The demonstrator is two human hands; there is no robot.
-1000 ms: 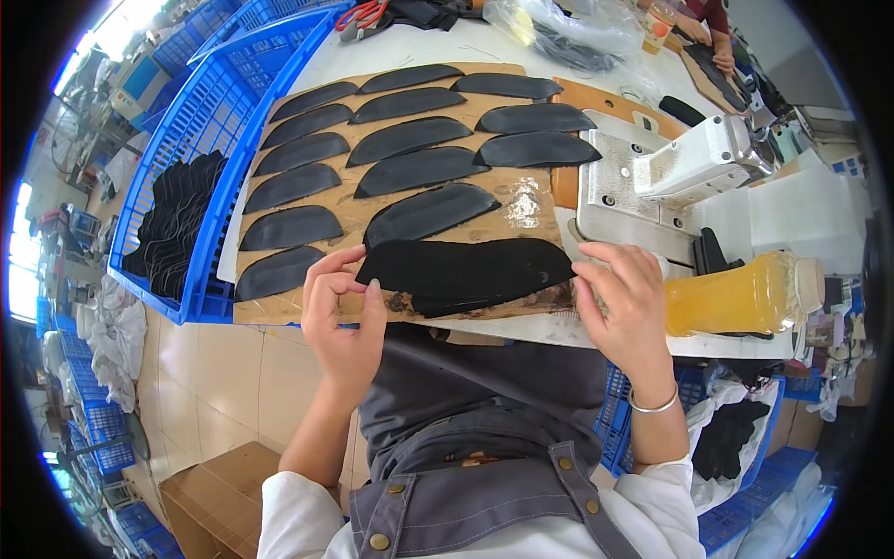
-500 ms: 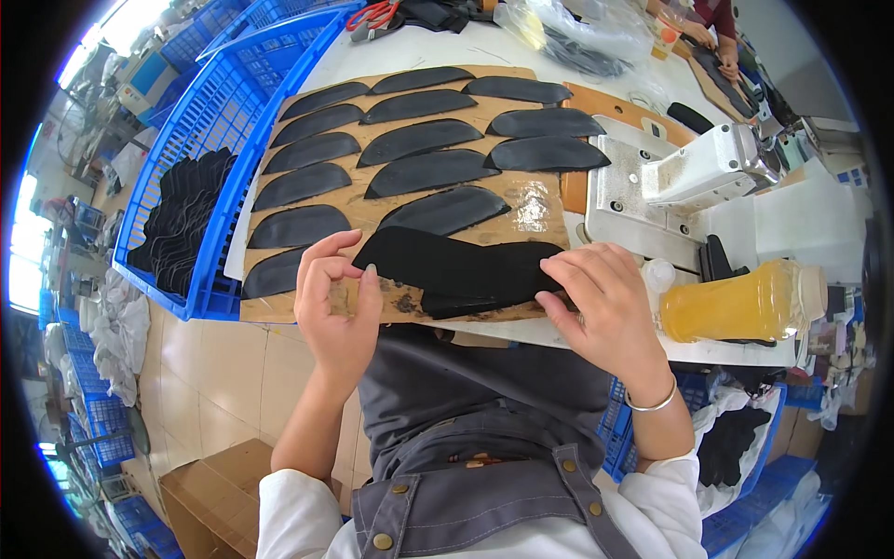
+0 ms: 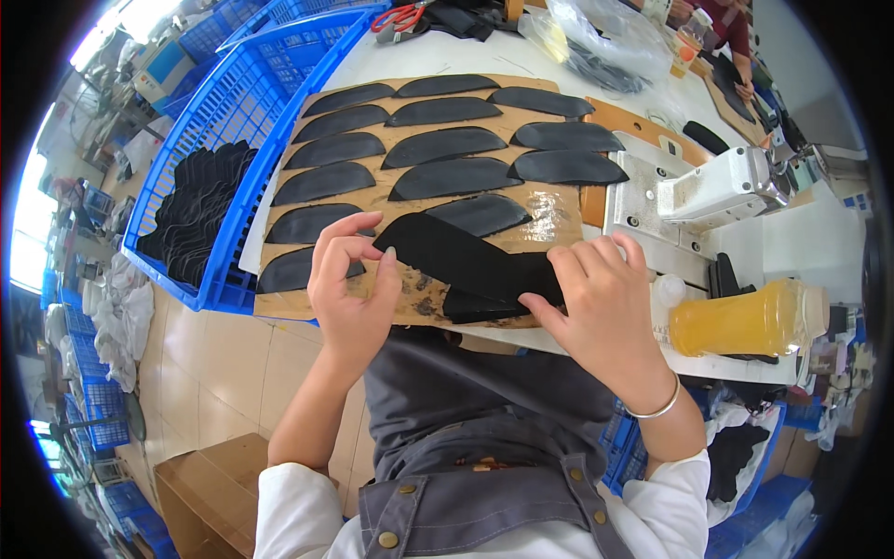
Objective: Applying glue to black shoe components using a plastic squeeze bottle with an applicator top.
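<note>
A black fabric piece (image 3: 456, 261) is stretched between my hands over the near edge of a brown cardboard sheet (image 3: 279, 304). My left hand (image 3: 352, 284) pinches its left tip between thumb and index finger. At the other end, my right hand (image 3: 601, 303) grips the fabric, thumb in front and fingers behind. Another dark piece (image 3: 466, 307) shows beneath it; whether the two are joined I cannot tell. Beyond my hands, several black crescent-shaped pieces (image 3: 452, 177) lie in rows on the cardboard.
A blue plastic basket (image 3: 203, 279) holding wavy black pieces stands left. On the right are a white machine (image 3: 712, 191) and a yellow-filled bottle (image 3: 736, 320). Red-handled scissors (image 3: 400, 17) and a clear plastic bag (image 3: 605, 37) lie at the back. A co-worker's hand (image 3: 743, 88) shows far right.
The whole view has shifted slightly. My right hand has moved in along the fabric, with its thumb now farther over the piece. The left hand keeps its pinch.
</note>
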